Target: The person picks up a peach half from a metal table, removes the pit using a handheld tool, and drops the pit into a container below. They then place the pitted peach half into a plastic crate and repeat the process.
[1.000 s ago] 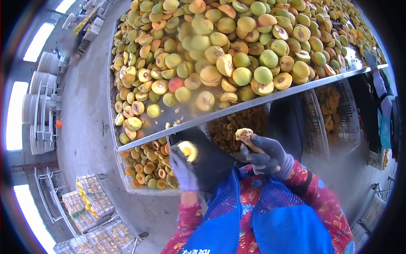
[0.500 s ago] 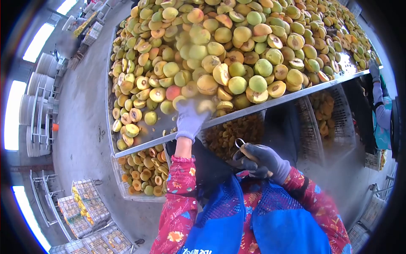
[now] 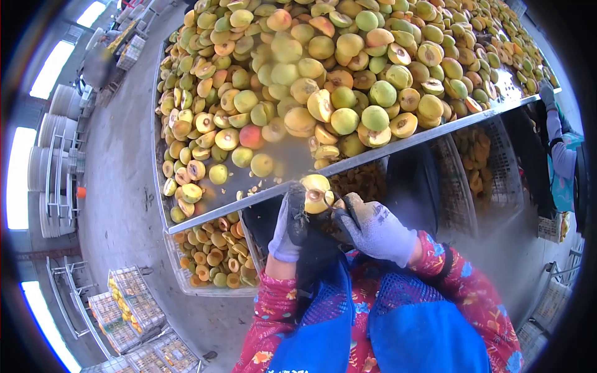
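The left hand [image 3: 291,221] gripped a halved fruit [image 3: 316,191], cut face showing; the right hand [image 3: 376,225], closed around a small, mostly hidden tool [image 3: 337,203], met its edge. Working that face seemed the step in hand, calling for a steady hold. Just beyond the grip, the table's rim [image 3: 230,207] stood close enough to knock; leftward sat a crate [image 3: 217,290] of cut fruit [image 3: 214,253].

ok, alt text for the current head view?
Gloved left hand holds a cut stone-fruit half, the gloved right hand close at its edge. Beyond them, a metal-rimmed table is piled with more fruit.
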Demonstrator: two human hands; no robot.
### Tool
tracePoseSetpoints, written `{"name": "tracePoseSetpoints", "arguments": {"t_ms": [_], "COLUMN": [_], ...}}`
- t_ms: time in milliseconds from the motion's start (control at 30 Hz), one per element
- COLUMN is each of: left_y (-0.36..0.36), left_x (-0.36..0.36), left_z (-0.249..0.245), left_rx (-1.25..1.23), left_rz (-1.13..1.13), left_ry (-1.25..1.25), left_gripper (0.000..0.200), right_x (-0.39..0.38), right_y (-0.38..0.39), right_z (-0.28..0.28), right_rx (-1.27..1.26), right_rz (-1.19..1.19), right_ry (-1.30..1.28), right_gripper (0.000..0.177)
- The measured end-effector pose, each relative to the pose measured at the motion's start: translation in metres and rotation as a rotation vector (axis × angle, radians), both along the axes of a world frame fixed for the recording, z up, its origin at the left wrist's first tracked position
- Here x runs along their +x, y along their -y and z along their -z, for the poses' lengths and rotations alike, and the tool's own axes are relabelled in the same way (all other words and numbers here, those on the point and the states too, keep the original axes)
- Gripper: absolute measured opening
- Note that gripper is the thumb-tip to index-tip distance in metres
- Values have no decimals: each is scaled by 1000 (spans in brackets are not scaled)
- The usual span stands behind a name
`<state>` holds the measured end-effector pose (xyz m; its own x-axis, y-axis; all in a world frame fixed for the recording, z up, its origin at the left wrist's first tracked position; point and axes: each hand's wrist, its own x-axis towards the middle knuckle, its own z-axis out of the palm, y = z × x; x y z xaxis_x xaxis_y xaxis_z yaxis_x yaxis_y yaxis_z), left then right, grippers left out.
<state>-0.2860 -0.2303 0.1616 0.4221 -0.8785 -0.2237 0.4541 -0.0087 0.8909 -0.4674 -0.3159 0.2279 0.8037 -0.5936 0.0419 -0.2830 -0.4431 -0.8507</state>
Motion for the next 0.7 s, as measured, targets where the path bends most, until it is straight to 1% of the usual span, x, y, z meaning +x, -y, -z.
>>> {"name": "tracePoseSetpoints", "arguments": {"t_ms": [100, 133, 200, 233, 267, 300, 367, 400, 433, 467, 500, 533, 600, 633, 667, 700], "left_y": [-6, -11, -12, -12, -11, -11, -12, -7, -6, -5, -3, -1, 0, -1, -3, -5], "left_x": [-16, -17, -22, -26, -34, -36, -42, -50, -54, -56, -58, -64, -61, -59, -56, -55], "left_z": [-15, -5, -10, -12, -8, -8, -19, -33, -41, -47, -53, -59, -58, -56, -48, -42], "left_rx": [-106, 69, 84, 91, 77, 106, 163, 140, 136, 133, 129, 132, 116, 110, 106, 77], "left_rz": [132, 117, 52, 19, -135, -129, -118, -174, -175, -176, -177, -200, -163, -144, -123, -105], "left_ry": [-369, 77, 20, -7, -59, 83, 365, 462, 595, 729, 863, 765, 800, 819, 700, 738], "left_gripper": [39, 41, 40, 39, 38, 37, 36, 34, 34, 33, 33, 34, 32, 31, 30, 31], "right_x": [-3, -5, -8, -9, -10, -9, -7, -4, -5, -5, -5, -5, -10, -12, -14, -16], "right_y": [-3, -4, -4, -6, -10, -12, -10, -6, -3, 1, 4, 5, 6, 7, 10, 11], "right_z": [-1, -2, -4, 1, 10, 17, 26, 23, 13, -14, -28, -28, -26, -24, -22, -19], "right_rx": [-144, -177, -245, -240, -235, -230, -400, -486, 19, 523, 1026, 1065, 1146, 1254, 1358, 1462], "right_rz": [-78, -109, -172, -169, -166, -162, -204, -224, -192, -152, -104, -113, -128, -146, -164, -183], "right_ry": [-149, -142, -125, -105, -84, -63, 96, 176, 82, -14, -114, -106, -90, -92, -92, -94], "right_gripper": [26, 27, 29, 28, 28, 28, 28, 29, 31, 33, 35, 37, 40, 41, 41, 42]}}
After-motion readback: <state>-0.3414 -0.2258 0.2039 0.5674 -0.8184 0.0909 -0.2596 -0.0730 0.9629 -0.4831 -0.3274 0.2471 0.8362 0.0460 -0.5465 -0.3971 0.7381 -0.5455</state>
